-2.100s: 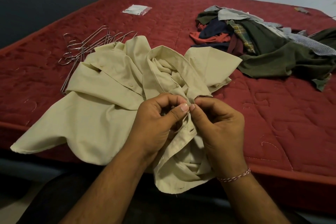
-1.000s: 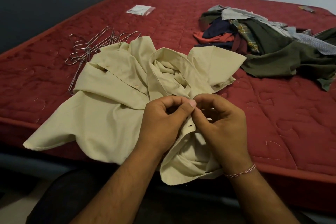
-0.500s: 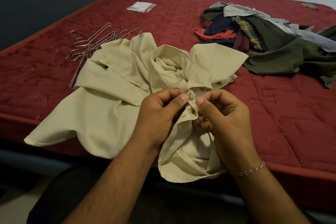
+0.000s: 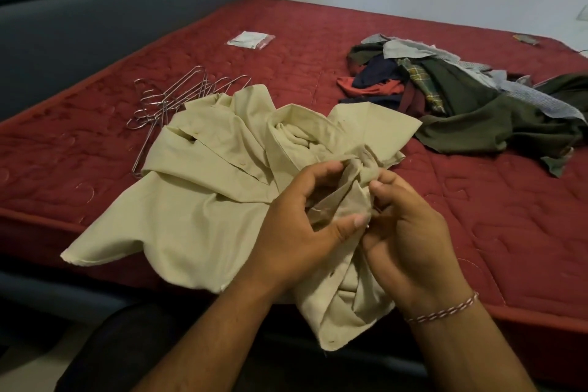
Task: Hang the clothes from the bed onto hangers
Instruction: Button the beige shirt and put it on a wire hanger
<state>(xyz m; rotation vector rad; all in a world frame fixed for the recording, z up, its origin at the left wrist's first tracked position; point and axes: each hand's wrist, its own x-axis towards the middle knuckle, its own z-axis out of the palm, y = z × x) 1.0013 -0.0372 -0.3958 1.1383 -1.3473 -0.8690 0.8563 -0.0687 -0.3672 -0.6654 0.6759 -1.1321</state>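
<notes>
Beige shirt (image 4: pixel 203 210), one, crumpled at your near edge of the bed (image 4: pixel 477 232) | your left hand (image 4: pixel 299 232) and right hand (image 4: pixel 410 245) both pinch its front fabric | steel hangers (image 4: pixel 171 99), one bundle, count unclear, partly under shirt | clothes pile (image 4: pixel 461 99), one, far right | packet (image 4: pixel 251 39), one.

Both my forearms reach in from six o'clock and meet at the middle. My left hand (image 4: pixel 305 226) comes from seven o'clock, back turned up, fingers (image 4: pixel 331 167) curled over toward twelve o'clock and thumb stretched toward three o'clock, pinching cloth. My right hand (image 4: pixel 410 239) comes from five o'clock, fingers curled inward toward nine o'clock, thumb tip up near twelve o'clock, gripping the same fold. The two thumbs sit just beside each other. A braided thread band circles my right wrist.
</notes>
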